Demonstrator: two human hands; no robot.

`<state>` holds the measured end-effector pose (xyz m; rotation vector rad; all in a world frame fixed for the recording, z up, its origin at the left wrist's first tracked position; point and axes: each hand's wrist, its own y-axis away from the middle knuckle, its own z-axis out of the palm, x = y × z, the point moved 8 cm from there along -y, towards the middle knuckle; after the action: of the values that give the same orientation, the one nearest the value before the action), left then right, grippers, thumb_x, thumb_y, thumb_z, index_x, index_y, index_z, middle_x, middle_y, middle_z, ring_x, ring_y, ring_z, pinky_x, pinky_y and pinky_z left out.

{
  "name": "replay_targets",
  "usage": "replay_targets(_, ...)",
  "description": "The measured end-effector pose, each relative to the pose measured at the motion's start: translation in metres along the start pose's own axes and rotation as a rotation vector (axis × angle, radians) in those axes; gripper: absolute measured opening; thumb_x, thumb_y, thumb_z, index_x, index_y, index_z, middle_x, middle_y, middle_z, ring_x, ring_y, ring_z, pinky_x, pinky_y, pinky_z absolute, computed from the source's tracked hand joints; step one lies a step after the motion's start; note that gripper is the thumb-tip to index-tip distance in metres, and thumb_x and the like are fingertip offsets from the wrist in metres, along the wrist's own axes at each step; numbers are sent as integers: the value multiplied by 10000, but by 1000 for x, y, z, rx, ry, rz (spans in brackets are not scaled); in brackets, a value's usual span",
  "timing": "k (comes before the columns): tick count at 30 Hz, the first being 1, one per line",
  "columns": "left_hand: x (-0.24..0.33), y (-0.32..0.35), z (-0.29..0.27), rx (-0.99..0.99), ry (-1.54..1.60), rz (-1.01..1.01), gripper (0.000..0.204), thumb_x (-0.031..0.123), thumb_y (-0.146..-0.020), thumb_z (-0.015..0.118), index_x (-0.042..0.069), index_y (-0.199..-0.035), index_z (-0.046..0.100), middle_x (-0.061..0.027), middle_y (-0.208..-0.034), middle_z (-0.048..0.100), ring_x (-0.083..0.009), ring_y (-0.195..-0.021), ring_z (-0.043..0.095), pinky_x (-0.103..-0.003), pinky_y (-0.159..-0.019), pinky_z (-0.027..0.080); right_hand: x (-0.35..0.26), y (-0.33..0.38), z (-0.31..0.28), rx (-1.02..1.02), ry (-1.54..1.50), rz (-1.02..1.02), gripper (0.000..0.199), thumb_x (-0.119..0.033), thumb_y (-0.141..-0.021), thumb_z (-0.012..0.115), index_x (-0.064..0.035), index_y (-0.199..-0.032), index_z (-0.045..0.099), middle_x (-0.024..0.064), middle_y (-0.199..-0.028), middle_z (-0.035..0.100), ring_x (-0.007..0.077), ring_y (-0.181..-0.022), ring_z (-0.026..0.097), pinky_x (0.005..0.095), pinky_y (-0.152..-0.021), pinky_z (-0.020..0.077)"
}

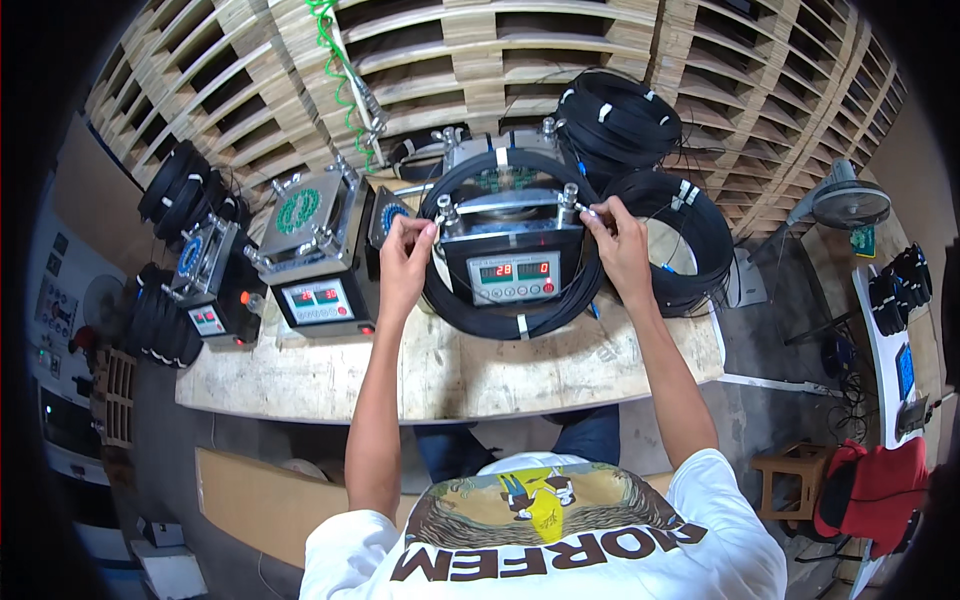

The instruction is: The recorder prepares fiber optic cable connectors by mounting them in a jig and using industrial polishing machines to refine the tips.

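Observation:
A black cable coil [447,312], tied with white bands, rings the front of a machine [512,245] with a red digital display. My left hand [405,255] is closed in a pinch at the coil's upper left, beside one of the machine's metal knobs [446,208]. On the other side, my right hand [622,248] pinches next to the second metal knob [570,195]. Something small and pale shows at the fingertips of each hand, too small to name.
Two similar machines [318,300] [207,320] stand to the left on the wooden table [450,375]. More black coils [620,125] [700,235] are stacked at the right. Wooden pallets [560,40] rise behind. A fan [850,207] and a red-draped seat [870,495] are farther right.

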<state>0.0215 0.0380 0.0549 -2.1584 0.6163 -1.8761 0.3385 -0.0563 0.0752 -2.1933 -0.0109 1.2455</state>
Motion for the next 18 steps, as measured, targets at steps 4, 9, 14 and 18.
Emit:
replay_targets(4,0,-4,-1,10,-25,23,196,188,-993,643,0,-973,594,49,-720,497,-30,-656,409,-221,-578,324,-26,31,6,257,216,-138,421,-60,-854,732,-80,-1238,562,142,-1003,523,269,-810,556,398,-737,491)
replay_targets(9,-6,-8,-3,23,2,35,221,202,-984,657,-14,-977,607,50,-701,517,-28,-642,419,-224,-564,326,-35,68,72,-128,536,-417,646,-60,-782,753,-195,-1367,516,125,-975,435,302,-906,490,402,-793,439)
replay_targets(14,-7,-6,-3,48,-20,18,239,223,-972,674,-10,-973,621,50,-676,509,-30,-621,403,-228,-551,314,-24,68,92,-278,731,-479,801,35,-820,616,-293,-1517,397,119,-956,437,272,-868,473,392,-789,424)
replay_targets(18,-7,-3,-4,63,20,-1,235,222,-965,683,-6,-968,626,57,-667,500,-25,-616,396,-227,-547,308,-29,70,97,-335,793,-505,917,92,-806,564,-336,-1574,303,115,-942,433,265,-850,456,381,-763,400)
